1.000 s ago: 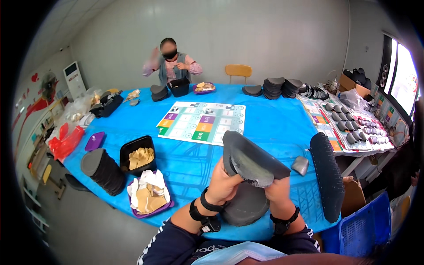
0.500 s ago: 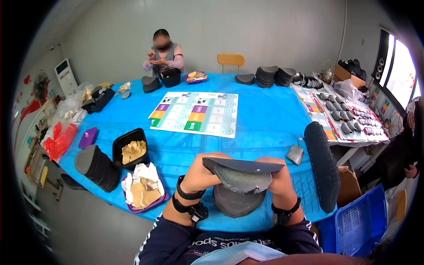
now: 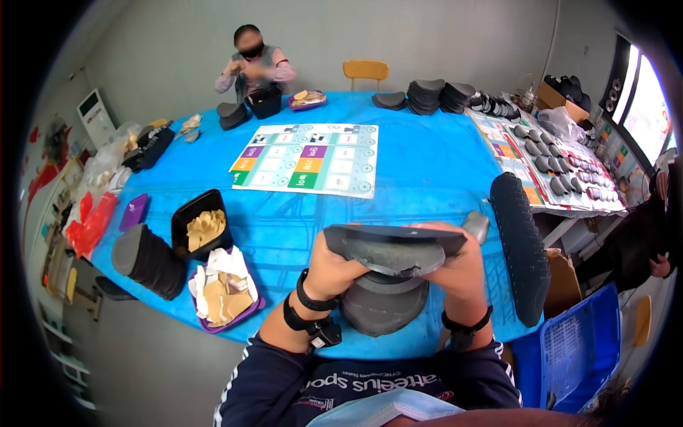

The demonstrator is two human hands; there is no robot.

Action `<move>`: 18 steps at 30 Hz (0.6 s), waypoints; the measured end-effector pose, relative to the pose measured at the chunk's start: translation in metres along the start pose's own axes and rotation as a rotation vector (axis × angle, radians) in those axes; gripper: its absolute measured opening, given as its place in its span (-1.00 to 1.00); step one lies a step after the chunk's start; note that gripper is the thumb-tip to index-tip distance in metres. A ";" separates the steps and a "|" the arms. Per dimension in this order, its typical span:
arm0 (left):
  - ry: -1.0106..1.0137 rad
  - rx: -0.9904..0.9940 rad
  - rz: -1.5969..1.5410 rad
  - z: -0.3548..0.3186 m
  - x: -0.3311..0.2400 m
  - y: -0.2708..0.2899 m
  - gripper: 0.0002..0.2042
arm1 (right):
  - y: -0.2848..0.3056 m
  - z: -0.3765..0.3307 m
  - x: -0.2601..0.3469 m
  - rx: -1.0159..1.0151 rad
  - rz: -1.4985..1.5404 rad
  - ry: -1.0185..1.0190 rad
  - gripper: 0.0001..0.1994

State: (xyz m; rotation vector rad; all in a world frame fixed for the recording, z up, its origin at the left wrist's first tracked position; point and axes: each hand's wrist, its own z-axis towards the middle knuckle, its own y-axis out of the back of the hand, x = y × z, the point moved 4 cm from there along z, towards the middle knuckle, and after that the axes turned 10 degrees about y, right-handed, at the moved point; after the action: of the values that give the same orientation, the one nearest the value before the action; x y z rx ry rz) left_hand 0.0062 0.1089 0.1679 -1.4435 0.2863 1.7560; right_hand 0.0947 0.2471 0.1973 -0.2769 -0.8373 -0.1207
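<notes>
My left hand (image 3: 334,268) and my right hand (image 3: 459,267) together grip a dark grey shoe sole (image 3: 395,247), held flat and level above the near edge of the blue table (image 3: 427,164). Each hand clasps one end of it. Directly under the hands lies a small stack of dark grey soles (image 3: 384,307) on the table. Both wrists wear black bands.
A long row of black soles (image 3: 521,245) lies to my right, a leaning stack of dark soles (image 3: 146,257) to my left. A black tray (image 3: 201,224) and a purple tray (image 3: 222,295) hold tan pieces. A coloured chart (image 3: 307,158) lies mid-table. A person (image 3: 252,64) sits opposite. A blue crate (image 3: 576,349) stands lower right.
The sole was tilted up on edge a second ago; both hands have turned it flat and level, and lowered it toward the stack below.
</notes>
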 end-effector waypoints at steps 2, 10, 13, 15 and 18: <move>0.015 -0.005 -0.028 0.001 0.001 0.001 -0.86 | 0.013 -0.001 0.002 0.109 -0.045 0.010 -0.78; 0.066 0.188 0.255 0.003 -0.019 0.008 -0.75 | 0.013 -0.002 -0.008 0.152 -0.093 -0.037 -0.78; -0.033 0.174 0.372 -0.002 -0.031 0.015 -0.73 | 0.007 -0.003 -0.014 0.249 -0.081 -0.068 -0.79; -0.105 0.223 0.474 -0.005 -0.036 0.012 -0.73 | 0.001 -0.004 -0.013 0.241 -0.066 -0.073 -0.79; -0.126 0.221 0.461 -0.004 -0.034 0.014 -0.74 | -0.001 -0.006 -0.013 0.252 -0.065 -0.049 -0.80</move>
State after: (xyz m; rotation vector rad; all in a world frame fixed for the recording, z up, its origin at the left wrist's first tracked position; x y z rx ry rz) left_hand -0.0006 0.0827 0.1930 -1.1620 0.7693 2.0921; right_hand 0.0900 0.2446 0.1843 -0.0163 -0.9007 -0.0681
